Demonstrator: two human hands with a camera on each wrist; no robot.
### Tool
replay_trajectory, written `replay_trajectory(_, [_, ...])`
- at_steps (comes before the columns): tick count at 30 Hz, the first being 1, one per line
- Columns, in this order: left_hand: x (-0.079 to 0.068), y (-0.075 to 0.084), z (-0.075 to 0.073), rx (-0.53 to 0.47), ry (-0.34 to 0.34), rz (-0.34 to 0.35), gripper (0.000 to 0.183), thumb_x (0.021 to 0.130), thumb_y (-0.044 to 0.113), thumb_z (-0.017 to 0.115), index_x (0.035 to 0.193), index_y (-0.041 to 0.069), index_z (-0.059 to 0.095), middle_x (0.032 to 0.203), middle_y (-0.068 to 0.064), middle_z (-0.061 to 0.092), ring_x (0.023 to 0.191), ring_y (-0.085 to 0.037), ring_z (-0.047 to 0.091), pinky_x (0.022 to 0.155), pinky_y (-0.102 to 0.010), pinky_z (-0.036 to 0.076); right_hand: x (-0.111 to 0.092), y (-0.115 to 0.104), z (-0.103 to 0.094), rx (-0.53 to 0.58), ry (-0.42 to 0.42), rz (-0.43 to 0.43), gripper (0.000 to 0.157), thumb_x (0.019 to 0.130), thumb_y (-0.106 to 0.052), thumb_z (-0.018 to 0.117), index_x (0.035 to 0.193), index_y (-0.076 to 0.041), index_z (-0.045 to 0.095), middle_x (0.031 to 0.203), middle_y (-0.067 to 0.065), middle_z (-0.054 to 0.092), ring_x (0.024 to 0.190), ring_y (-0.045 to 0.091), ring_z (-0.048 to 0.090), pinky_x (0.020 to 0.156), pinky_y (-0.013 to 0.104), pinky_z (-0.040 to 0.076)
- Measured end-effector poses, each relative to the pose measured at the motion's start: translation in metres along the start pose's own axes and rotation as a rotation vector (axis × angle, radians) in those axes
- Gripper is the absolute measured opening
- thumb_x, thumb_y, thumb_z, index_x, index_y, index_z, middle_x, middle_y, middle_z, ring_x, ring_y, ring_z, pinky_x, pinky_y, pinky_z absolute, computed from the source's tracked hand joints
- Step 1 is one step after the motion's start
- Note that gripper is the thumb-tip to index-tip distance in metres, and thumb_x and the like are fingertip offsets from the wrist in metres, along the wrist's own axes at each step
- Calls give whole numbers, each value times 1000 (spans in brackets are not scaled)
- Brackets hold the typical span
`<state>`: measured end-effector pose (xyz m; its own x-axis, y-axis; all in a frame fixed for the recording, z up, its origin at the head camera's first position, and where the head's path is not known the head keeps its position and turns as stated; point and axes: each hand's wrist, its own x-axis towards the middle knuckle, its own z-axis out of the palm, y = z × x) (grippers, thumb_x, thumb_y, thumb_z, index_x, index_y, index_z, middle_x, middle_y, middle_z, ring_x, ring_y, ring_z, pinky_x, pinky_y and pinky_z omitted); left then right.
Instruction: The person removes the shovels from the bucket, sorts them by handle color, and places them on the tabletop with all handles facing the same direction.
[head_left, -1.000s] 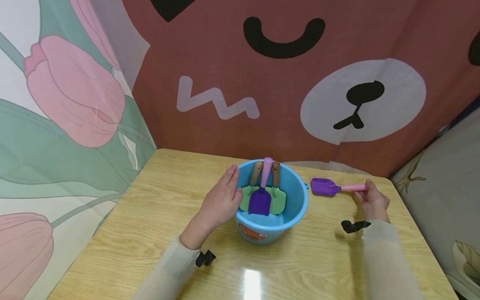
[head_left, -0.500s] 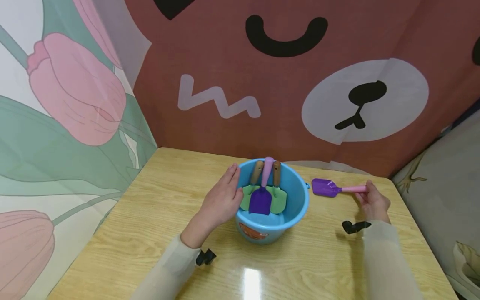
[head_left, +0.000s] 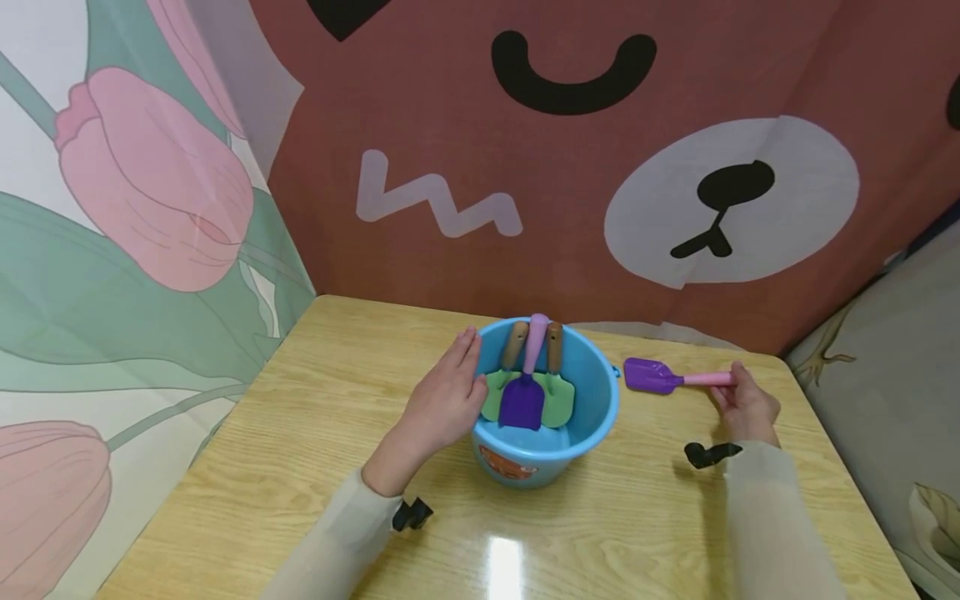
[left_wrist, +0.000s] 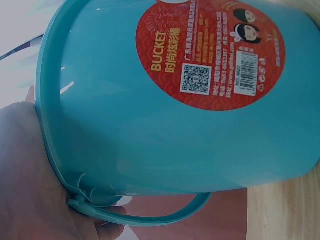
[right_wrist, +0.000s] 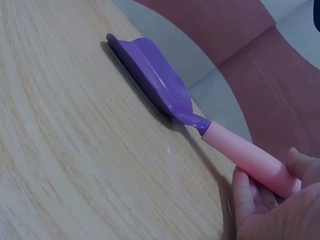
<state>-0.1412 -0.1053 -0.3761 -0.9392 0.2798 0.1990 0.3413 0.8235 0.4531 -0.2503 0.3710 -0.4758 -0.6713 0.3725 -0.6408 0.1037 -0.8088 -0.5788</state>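
Observation:
My right hand [head_left: 750, 406] pinches the pink handle end of a purple toy shovel [head_left: 651, 376], thumb on one side and fingers on the other. In the right wrist view the purple blade [right_wrist: 155, 75] lies low along the table. A light blue bucket [head_left: 525, 454] stands upright, with another purple shovel [head_left: 522, 404] leaning inside between two green trowels [head_left: 557, 403] with brown handles. With straight fingers, my left hand [head_left: 442, 396] rests against the bucket's left rim. The left wrist view shows that hand by the bucket's hanging handle [left_wrist: 150, 219].
The wooden table [head_left: 300, 442] runs back to a wall hanging [head_left: 450, 108] with a brown bear face. A tulip-printed curtain [head_left: 150, 183] borders the left side, and a grey cloth [head_left: 885, 367] the right. A red round label [left_wrist: 215, 55] is on the bucket.

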Motion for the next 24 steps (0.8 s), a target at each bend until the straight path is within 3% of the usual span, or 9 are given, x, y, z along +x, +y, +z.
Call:
replay_trajectory(14, [-1, 1, -2, -8, -12, -10, 61, 106, 30, 35, 158, -1, 27, 168, -13, 20, 156, -28, 16, 124, -43, 22, 3, -2, -6, -56, -42, 26, 18, 88, -15, 78, 101, -14, 67, 75, 6, 70, 72, 16, 68, 80, 35, 62])
replay_trajectory(24, [-1, 2, -3, -6, -7, -3, 61, 106, 29, 37, 158, -2, 27, 168, -14, 20, 156, -26, 15, 124, -43, 23, 2, -5, -11, -77, 9, 37, 28, 87, -16, 79, 108, -18, 60, 77, 5, 68, 75, 15, 69, 91, 32, 56])
